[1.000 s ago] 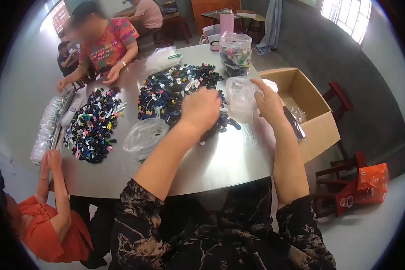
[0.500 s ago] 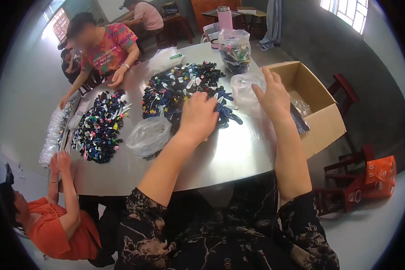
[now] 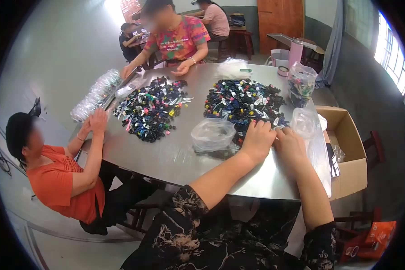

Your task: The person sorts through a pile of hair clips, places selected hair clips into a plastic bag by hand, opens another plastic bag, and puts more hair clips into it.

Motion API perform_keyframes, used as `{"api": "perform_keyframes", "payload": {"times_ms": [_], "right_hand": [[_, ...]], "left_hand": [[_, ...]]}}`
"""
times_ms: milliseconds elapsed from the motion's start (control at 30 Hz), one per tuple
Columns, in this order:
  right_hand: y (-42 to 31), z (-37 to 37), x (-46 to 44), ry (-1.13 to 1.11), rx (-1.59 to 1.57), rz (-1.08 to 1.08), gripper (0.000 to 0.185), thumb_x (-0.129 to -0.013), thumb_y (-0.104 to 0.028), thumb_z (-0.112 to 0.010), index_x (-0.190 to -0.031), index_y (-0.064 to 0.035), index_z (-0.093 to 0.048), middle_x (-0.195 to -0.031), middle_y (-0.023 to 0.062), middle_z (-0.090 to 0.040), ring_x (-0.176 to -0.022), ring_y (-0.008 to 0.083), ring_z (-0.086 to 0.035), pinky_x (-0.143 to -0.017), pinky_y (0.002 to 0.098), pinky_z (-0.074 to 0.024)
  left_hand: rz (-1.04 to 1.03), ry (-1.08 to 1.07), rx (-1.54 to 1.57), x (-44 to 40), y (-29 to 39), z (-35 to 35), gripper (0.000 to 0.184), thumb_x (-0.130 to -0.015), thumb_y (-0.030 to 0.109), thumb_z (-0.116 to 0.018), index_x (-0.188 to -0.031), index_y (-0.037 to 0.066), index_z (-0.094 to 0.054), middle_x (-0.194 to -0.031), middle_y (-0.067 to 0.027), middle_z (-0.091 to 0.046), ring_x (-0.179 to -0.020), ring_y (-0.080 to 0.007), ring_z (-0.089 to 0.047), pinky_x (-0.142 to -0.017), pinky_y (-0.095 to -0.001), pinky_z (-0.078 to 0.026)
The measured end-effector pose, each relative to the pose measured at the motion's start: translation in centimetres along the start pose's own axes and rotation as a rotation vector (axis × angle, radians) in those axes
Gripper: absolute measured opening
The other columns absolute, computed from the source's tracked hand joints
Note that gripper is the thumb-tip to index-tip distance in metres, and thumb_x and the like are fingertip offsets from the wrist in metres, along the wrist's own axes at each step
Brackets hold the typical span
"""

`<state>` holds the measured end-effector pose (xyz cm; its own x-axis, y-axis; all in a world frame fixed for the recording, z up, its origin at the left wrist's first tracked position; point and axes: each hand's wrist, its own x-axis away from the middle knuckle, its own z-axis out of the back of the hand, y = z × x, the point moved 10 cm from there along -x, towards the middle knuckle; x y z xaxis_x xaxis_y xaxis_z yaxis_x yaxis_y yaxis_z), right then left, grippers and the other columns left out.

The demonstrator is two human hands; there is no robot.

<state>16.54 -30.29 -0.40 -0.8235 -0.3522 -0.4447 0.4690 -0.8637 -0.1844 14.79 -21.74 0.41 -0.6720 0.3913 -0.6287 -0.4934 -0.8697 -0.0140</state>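
Note:
A wide heap of dark and coloured hair clips (image 3: pixel 243 101) lies on the metal table (image 3: pixel 175 157). At its near right edge are both my hands, side by side. My left hand (image 3: pixel 258 140) has its fingers bent down on the clips, fingertips close together. Beside it, my right hand (image 3: pixel 290 146) is closed, its fingers curled near a pale clip; what either hand holds is too small to name. An open clear plastic bag (image 3: pixel 213 134) stands left of my left hand. Another clear bag (image 3: pixel 304 122) lies just beyond my right hand.
A second clip heap (image 3: pixel 150 110) lies left, near two people, in orange (image 3: pixel 54 184) and patterned (image 3: pixel 177 40) shirts. A filled bag (image 3: pixel 300 85) and pink bottle (image 3: pixel 295 51) stand at the back right. An open cardboard box (image 3: pixel 353 148) is beside the table's right edge.
The view has turned left. My right hand, raised and open before, has come down beside my left hand at the heap's edge, and its fingers have closed.

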Motion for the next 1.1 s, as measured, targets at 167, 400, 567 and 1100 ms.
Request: {"api": "perform_keyframes", "payload": {"times_ms": [167, 400, 567, 1100], "right_hand": [[0.1, -1.2, -0.2, -0.075, -0.057, -0.031, 0.015, -0.09, -0.018, -0.062, -0.102, -0.0119, -0.069, -0.101, 0.0122, -0.065, -0.091, 0.035, -0.066, -0.081, 0.0456, -0.0518], [0.5, -1.6, 0.0, 0.053, -0.348, 0.024, 0.009, -0.078, -0.007, -0.064, -0.086, -0.0087, -0.068, -0.09, 0.0163, -0.065, -0.085, 0.0382, -0.065, -0.074, 0.0474, -0.0512], [-2.3, -0.4, 0.4, -0.038, -0.38, 0.156, 0.011, -0.082, -0.009, -0.061, -0.093, -0.009, -0.064, -0.092, 0.0135, -0.064, -0.085, 0.0377, -0.066, -0.074, 0.0468, -0.0534], [9.3, 9.5, -2.1, 0.544, -0.168, -0.175, 0.013, -0.086, -0.012, -0.073, -0.092, -0.0005, -0.071, -0.082, 0.0107, -0.07, -0.065, 0.0183, -0.061, -0.064, 0.0307, -0.0495]], "left_hand": [[0.066, -0.01, 0.033, -0.2, -1.1, -0.1, 0.011, -0.08, 0.01, -0.061, -0.088, 0.009, -0.069, -0.099, -0.007, -0.063, -0.099, -0.0252, -0.058, -0.09, -0.0409, -0.043], [0.136, 0.115, 0.101, -0.3, -3.1, 1.4, 0.009, -0.091, 0.015, -0.058, -0.087, 0.009, -0.064, -0.085, -0.0109, -0.062, -0.081, -0.033, -0.061, -0.069, -0.0494, -0.044], [0.258, 0.043, 0.077, -0.4, -4.8, 0.8, 0.013, -0.085, 0.009, -0.056, -0.097, 0.009, -0.059, -0.088, -0.0101, -0.065, -0.083, -0.0324, -0.065, -0.074, -0.046, -0.048], [0.129, 0.128, 0.269, -0.4, -2.5, 2.2, 0.017, -0.08, 0.013, -0.069, -0.095, 0.004, -0.065, -0.092, -0.0133, -0.062, -0.09, -0.0328, -0.058, -0.08, -0.0447, -0.048]]}}
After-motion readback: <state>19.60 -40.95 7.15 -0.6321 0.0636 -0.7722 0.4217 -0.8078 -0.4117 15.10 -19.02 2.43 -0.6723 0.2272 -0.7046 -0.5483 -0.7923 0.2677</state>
